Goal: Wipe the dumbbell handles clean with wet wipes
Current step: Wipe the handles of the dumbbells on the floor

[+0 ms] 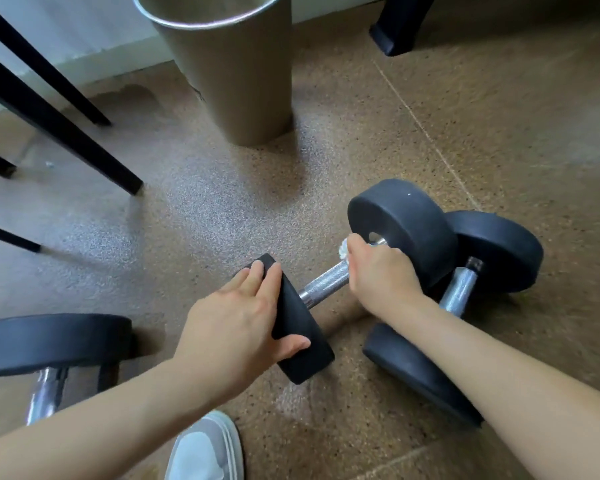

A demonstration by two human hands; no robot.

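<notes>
no readable text, numbers or logos anywhere here tbh, not on the dumbbells point(400, 228) or the metal bin point(229, 64).

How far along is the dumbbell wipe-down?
Done: nothing visibly finished. In hand: left hand grips one head of the middle dumbbell; right hand holds a wipe round its handle, near the far head. To do: the bare stretch of that handle, and probably the handles of the right dumbbell and left dumbbell, though I cannot tell whether those were wiped.
</notes>
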